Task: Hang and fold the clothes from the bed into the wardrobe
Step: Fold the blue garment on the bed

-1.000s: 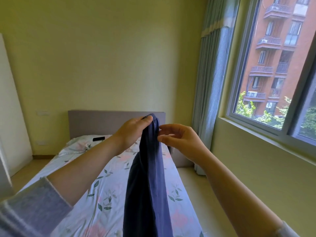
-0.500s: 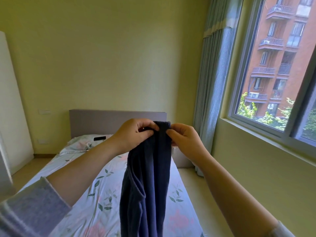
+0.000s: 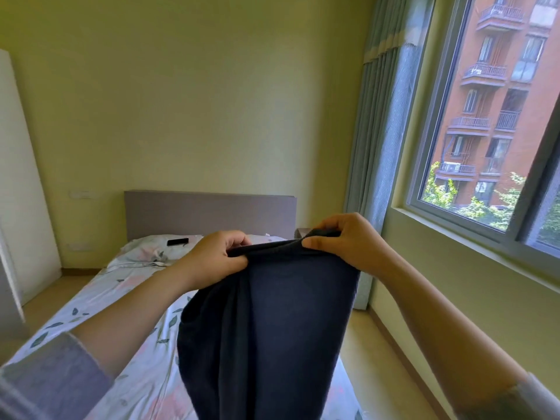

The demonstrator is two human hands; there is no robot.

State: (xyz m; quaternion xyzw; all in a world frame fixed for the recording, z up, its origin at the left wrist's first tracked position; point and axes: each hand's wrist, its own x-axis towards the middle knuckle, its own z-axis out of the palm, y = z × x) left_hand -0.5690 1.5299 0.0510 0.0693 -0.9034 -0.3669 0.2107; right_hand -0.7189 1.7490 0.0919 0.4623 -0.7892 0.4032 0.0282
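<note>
A dark navy garment (image 3: 272, 322) hangs in front of me above the bed (image 3: 121, 313), which has a floral sheet. My left hand (image 3: 212, 256) pinches the left end of its top edge. My right hand (image 3: 342, 241) pinches the right end, so the edge is stretched out between both hands. The cloth drops below the bottom of the view, and its lower end is hidden. A white wardrobe panel (image 3: 18, 177) stands at the far left.
A black phone (image 3: 178, 241) lies on the pillow (image 3: 142, 253) by the grey headboard (image 3: 209, 210). Blue curtains (image 3: 381, 131) hang beside the window (image 3: 497, 116) on the right. A strip of wooden floor (image 3: 378, 359) runs between bed and window wall.
My hands have pulled apart and dropped a little, spreading the garment's top edge from a narrow bunch into a wide, flat span. My right hand went from near the cloth to gripping it.
</note>
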